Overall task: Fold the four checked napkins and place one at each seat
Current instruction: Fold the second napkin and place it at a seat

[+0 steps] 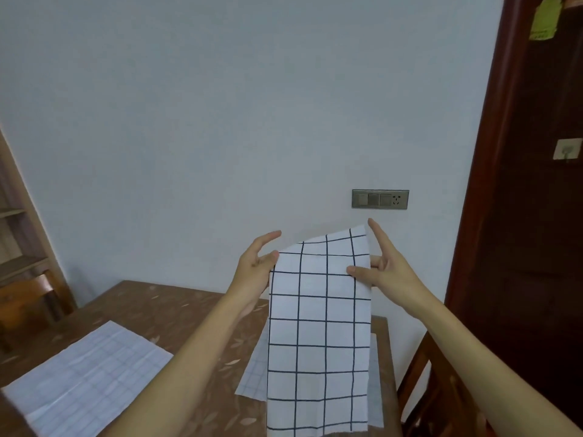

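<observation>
Checked napkin [318, 326] — white with a dark grid — hangs in the air as a long, narrow strip, from the middle of the view down to 6 o'clock. Its lower end hangs in front of the right part of the desk [176, 307].

A second napkin [254, 370] lies flat on the desk behind the hanging strip and is largely hidden by it; 1 pale corner shows at 7 o'clock of the strip. A third napkin [88, 373], creased and with a fainter grid, lies flat at 8 o'clock of the view, well apart from both hands, beyond the left forearm. A wooden chair [435, 389] stands at 4 o'clock by the desk's right edge, below the right forearm. A shelf unit [15, 241] stands at 9 o'clock. On the wall a switch panel [380, 199] sits just above the strip's top, and a dark door [536, 184] fills the 3 o'clock side, with a green tag [544, 20] at its top.

The left hand [257, 269] pinches the upper left edge of the checked napkin, thumb on the cloth, index finger held out toward 1 o'clock. The right hand [383, 266] pinches the upper right edge, thumb on the front face, curled fingers behind, index finger pointing to 11 o'clock. Each grip is thus grasping the cloth — 1 at 9 o'clock and 1 at 3 o'clock of its top — and the top right corner stands free above the right thumb.
</observation>
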Demonstrator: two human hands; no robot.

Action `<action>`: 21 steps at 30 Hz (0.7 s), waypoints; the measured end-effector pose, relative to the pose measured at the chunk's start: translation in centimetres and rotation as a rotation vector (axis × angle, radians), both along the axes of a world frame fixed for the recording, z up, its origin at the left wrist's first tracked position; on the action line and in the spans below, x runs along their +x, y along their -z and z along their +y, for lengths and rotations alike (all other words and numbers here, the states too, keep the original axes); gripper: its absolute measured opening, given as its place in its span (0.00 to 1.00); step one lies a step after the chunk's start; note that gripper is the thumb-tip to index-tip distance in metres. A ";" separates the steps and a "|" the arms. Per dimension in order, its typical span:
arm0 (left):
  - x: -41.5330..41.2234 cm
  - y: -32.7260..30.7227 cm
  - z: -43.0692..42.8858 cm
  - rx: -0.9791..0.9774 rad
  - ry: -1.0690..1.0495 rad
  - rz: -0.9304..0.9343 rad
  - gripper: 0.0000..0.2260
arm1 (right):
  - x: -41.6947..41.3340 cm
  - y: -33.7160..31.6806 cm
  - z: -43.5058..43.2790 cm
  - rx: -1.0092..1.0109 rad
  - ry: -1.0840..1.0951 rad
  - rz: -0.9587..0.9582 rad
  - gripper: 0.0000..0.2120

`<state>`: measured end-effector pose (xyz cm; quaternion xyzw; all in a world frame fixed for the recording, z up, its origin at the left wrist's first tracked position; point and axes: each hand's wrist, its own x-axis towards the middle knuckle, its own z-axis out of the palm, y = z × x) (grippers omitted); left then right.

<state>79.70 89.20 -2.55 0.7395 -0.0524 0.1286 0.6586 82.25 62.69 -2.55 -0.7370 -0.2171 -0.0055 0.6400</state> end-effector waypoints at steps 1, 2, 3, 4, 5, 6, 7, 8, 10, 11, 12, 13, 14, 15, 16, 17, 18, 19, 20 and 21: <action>-0.2 -0.2 0.0 0.007 0.014 0.003 0.15 | 0.1 0.1 -0.1 0.010 0.017 -0.019 0.47; -0.3 -0.4 -0.2 0.019 0.025 0.009 0.14 | 0.3 0.2 -0.3 0.021 0.039 -0.033 0.47; -0.4 -0.4 -0.4 0.040 0.036 0.010 0.12 | 0.4 0.2 -0.4 0.036 0.050 -0.047 0.46; -0.4 -0.4 -0.5 0.074 0.043 0.009 0.11 | 0.5 0.2 -0.6 0.054 0.058 -0.055 0.45; -0.4 -0.3 -0.6 0.109 0.048 0.001 0.11 | 0.7 0.2 -0.7 0.058 0.063 -0.062 0.43; -0.3 -0.1 -0.6 0.134 0.050 -0.011 0.12 | 0.7 0.1 -0.8 0.054 0.069 -0.074 0.40; -0.1 0.0 -0.6 0.144 0.045 -0.020 0.12 | 0.8 0.0 -0.8 0.056 0.076 -0.090 0.36; 0.1 0.0 -0.7 0.135 0.038 -0.025 0.12 | 0.7 -0.2 -0.8 0.059 0.095 -0.114 0.31; 0.3 -0.1 -0.6 0.093 0.019 -0.041 0.12 | 0.7 -0.4 -0.7 0.055 0.150 -0.157 0.20; 0.4 -0.2 -0.5 0.070 0.005 -0.052 0.13 | 0.7 -0.6 -0.8 0.045 0.176 -0.162 0.16; 0.5 -0.4 -0.5 0.053 -0.007 -0.064 0.13 | 0.6 -0.7 -0.8 0.029 0.184 -0.159 0.15; 0.6 -0.5 -0.4 0.043 -0.017 -0.081 0.14 | 0.6 -0.7 -1.0 0.005 0.176 -0.150 0.16; 0.7 -0.7 -0.5 0.038 -0.024 -0.097 0.14 | 0.5 -0.7 -1.1 -0.034 0.151 -0.141 0.18; 0.7 -0.9 -0.5 0.033 -0.033 -0.112 0.15 | 0.5 -0.7 -1.2 -0.097 0.138 -0.132 0.21; 0.8 -1.2 -0.6 0.025 -0.046 -0.126 0.15 | 0.6 -0.7 -1.2 -0.180 0.138 -0.148 0.22; 0.8 -1.4 -0.7 0.019 -0.057 -0.146 0.16 | 0.7 -0.7 -1.1 -0.258 0.156 -0.178 0.21; 0.9 -1.6 -0.6 0.028 -0.063 -0.166 0.18 | 0.9 -0.6 -1.0 -0.309 0.180 -0.211 0.18; 1.0 -1.7 -0.6 0.057 -0.061 -0.186 0.20 | 1.1 -0.7 -0.9 -0.325 0.203 -0.234 0.15; 1.1 -1.7 -0.5 0.101 -0.059 -0.199 0.22 | 1.3 -0.8 -0.9 -0.324 0.224 -0.244 0.13; 1.2 -1.7 -0.4 0.157 -0.061 -0.205 0.24 | 1.5 -1.0 -0.8 -0.308 0.241 -0.247 0.12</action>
